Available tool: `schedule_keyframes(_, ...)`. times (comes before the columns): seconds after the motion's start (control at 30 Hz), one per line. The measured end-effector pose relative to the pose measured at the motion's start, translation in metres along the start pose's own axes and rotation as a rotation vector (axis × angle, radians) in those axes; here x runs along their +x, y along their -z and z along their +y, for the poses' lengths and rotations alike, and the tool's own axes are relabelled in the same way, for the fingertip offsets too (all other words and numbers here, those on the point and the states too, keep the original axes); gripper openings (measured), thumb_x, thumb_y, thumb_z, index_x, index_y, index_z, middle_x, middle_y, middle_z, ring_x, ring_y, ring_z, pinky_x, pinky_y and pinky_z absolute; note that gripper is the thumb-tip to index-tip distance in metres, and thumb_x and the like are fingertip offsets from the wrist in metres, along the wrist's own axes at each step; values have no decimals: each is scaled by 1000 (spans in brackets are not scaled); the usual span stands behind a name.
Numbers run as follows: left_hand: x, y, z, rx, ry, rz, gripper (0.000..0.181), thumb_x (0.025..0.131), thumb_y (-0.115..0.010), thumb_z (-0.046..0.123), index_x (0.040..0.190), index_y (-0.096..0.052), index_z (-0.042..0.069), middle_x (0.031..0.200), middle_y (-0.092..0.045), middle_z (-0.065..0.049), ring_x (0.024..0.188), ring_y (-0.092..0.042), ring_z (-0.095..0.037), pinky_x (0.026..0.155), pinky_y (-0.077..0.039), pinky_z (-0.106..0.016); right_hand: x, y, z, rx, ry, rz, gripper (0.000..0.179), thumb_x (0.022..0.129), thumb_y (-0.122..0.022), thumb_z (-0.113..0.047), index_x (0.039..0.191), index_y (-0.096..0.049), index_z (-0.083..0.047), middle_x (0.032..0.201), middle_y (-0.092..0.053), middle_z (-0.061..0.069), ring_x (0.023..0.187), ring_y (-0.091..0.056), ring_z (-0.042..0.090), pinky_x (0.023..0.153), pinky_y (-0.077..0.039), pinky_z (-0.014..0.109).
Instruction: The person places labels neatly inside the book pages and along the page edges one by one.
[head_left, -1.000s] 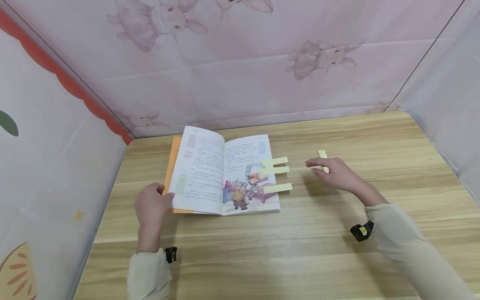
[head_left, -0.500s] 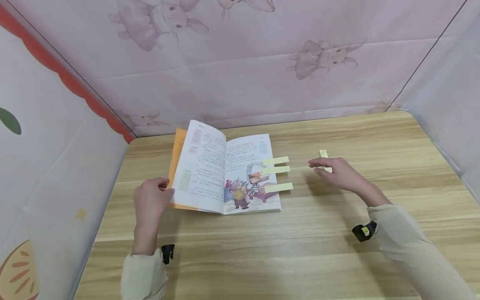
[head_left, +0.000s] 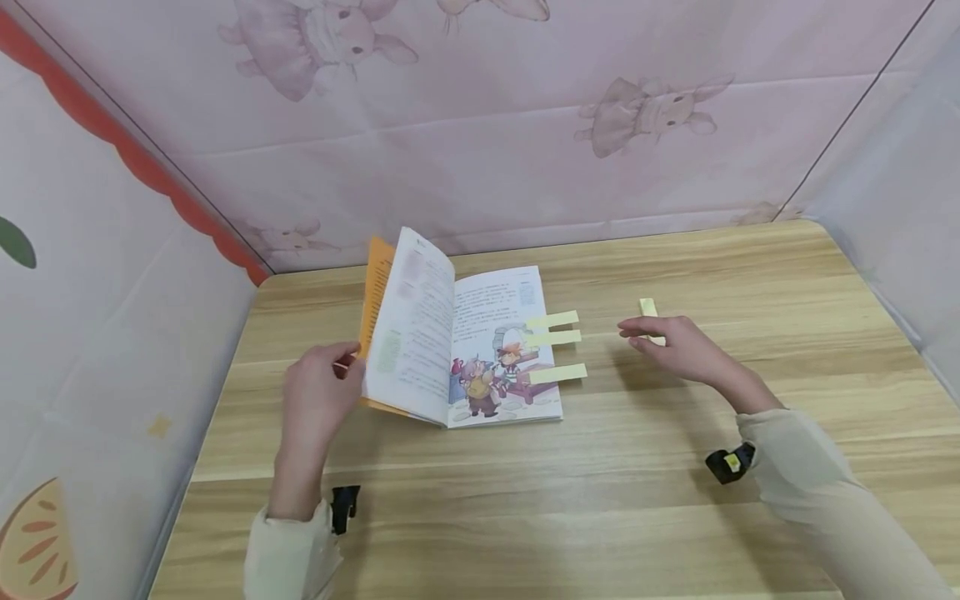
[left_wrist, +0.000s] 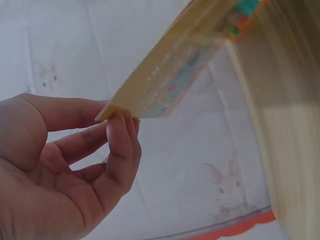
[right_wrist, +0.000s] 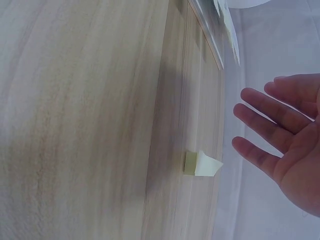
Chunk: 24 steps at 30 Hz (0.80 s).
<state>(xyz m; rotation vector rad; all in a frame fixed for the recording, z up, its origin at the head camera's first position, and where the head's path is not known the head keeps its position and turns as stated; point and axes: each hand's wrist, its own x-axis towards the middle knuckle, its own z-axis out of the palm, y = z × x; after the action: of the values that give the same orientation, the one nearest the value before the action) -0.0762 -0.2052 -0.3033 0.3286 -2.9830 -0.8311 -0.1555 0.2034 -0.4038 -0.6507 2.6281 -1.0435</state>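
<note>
An open book (head_left: 502, 300) lies on the table, its right page showing a cartoon picture. My left hand (head_left: 321, 392) pinches the lower outer edge of the left-hand pages and orange cover (head_left: 375, 283), which stand raised at a slant. In the left wrist view, thumb and fingers of the left hand (left_wrist: 75, 160) grip the cover's corner. Several pale yellow sticky strips (head_left: 558, 375) stick out from the right page. My right hand (head_left: 678, 350) hovers with relaxed fingers, holding nothing, beside a small pad of yellow sticky notes (head_left: 648, 307). The right wrist view shows this pad (right_wrist: 202, 164) below the fingers.
The wooden table (head_left: 600, 500) meets a pink rabbit-print backdrop (head_left: 487, 167) at its far edge. White panels flank it at left and right. A black wrist camera (head_left: 729, 462) sits on the right sleeve, another (head_left: 345, 508) on the left.
My left hand has lifted the left pages and cover up and rightward, so they stand steeper. The right hand has barely moved.
</note>
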Motion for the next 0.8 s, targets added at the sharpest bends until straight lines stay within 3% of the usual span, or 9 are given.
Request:
schedule_keyframes(0.17, -3, -1, 13, -41, -70, -10, 29, 91, -46, 6, 112, -62, -5, 99, -61, -21, 86, -58, -30, 69, -49, -40, 0, 0, 2, -1, -8, -2, 32, 93, -50, -8, 122, -54, 4, 113, -62, 17, 107, -55, 34, 81, -49, 46)
schedule_keyframes(0.5, -4, -15, 29, -121, -187, -10, 24, 90, -49, -1, 109, -63, -6, 97, -62, -18, 85, -59, -28, 70, -53, -38, -3, 1, 2, 14, -27, -4, 32, 93, -50, -7, 122, -54, 4, 113, -62, 18, 108, -55, 35, 81, -49, 46)
schedule_keyframes(0.8, -5, -34, 49, -195, -247, -78, 28, 87, -56, 1, 115, -61, -2, 102, -63, -16, 89, -60, -26, 72, -54, -36, -6, 2, 4, 2, -15, 21, 31, 92, -52, -6, 119, -55, 6, 110, -63, 18, 105, -56, 35, 79, -50, 45)
